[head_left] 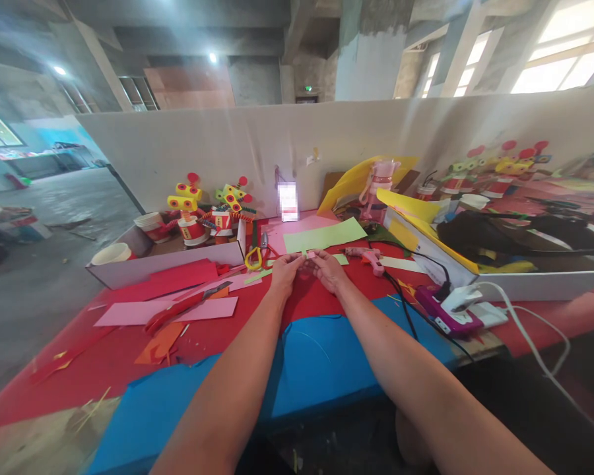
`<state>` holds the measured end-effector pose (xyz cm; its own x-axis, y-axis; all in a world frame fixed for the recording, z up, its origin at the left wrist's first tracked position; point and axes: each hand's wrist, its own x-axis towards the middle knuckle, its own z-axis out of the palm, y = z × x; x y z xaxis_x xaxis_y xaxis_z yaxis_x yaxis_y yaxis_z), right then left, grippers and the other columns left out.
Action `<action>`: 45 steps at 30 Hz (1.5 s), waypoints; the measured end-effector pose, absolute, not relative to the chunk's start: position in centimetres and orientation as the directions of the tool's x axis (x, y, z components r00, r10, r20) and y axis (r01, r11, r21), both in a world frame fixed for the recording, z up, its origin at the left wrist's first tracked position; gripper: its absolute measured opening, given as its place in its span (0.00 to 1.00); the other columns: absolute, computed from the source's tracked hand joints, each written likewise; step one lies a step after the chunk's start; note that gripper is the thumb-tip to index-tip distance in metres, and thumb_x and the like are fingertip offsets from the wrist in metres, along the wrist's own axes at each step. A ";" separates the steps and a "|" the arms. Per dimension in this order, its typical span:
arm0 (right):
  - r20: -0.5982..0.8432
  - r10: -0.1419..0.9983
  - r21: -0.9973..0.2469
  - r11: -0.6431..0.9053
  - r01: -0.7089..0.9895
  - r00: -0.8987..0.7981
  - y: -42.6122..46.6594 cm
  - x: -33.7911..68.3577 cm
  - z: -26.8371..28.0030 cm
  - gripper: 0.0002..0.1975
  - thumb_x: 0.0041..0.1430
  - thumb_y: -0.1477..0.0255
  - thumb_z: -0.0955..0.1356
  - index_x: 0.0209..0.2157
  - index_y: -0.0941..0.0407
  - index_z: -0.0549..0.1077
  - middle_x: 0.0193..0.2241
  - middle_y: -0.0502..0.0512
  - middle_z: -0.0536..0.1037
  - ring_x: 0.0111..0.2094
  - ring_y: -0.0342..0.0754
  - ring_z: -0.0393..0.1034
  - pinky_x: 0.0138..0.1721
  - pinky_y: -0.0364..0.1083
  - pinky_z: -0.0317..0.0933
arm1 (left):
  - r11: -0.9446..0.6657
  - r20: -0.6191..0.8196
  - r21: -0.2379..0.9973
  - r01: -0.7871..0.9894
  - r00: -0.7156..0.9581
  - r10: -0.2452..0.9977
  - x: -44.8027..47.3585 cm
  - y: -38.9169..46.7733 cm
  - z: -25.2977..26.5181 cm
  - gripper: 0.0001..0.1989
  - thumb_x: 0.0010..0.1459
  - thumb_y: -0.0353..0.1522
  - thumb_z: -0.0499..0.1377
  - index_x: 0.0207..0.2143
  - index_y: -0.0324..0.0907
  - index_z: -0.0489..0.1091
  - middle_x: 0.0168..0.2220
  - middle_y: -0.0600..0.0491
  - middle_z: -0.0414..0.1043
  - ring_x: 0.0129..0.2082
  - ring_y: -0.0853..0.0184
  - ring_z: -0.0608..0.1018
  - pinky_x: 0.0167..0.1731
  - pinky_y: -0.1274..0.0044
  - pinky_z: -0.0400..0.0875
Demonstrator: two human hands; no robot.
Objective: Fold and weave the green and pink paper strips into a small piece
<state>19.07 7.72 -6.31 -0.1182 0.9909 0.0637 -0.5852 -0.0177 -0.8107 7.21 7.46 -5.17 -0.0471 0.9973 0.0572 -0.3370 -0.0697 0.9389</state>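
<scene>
Close together over the red table cover, my two hands meet at the fingertips. My left hand (287, 267) is closed in a pinch, and my right hand (325, 269) pinches from the other side. Between them is a small light green paper piece (304, 253), partly hidden by the fingers. Just behind lies a large light green paper sheet (325, 234) on pink paper. Yellow-handled scissors (255, 256) rest left of my left hand. A pink glue gun (375, 260) lies to the right of my right hand.
A box (168, 267) at left holds paper-cup figures (194, 231) and cups. Red-handled scissors (173, 313) lie on pink strips. A lit phone screen (288, 202) stands at the back. At right are a pink bottle (382, 188), a purple power strip (448, 313) with cables, and a white box (539, 284).
</scene>
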 end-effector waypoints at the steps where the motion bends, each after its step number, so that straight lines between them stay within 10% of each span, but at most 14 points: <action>1: 0.066 0.991 -0.812 -0.016 -0.583 -0.119 7.7 19.0 -6.3 0.19 0.38 0.64 0.79 0.29 0.54 0.71 0.24 0.49 0.79 0.27 0.47 0.76 0.34 0.49 0.73 | -0.066 0.054 0.940 -0.336 -0.044 0.998 7.2 7.4 -5.1 0.17 0.34 0.36 0.73 0.26 0.36 0.75 0.20 0.53 0.73 0.19 0.72 0.72 0.20 0.79 0.67; 45: 0.144 0.989 -0.877 0.139 -0.460 0.024 7.7 18.9 -6.3 0.18 0.37 0.59 0.77 0.27 0.55 0.73 0.26 0.49 0.78 0.28 0.46 0.74 0.36 0.49 0.71 | -0.084 0.078 0.952 -0.295 -0.032 0.996 7.4 7.9 -5.8 0.19 0.38 0.39 0.72 0.29 0.36 0.75 0.24 0.50 0.76 0.21 0.69 0.75 0.22 0.78 0.69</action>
<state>18.86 7.74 -6.30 0.0241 0.9893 0.1440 -0.4597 0.1389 -0.8771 7.36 7.92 -5.78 -0.0324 0.9965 0.0776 -0.2951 -0.0837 0.9518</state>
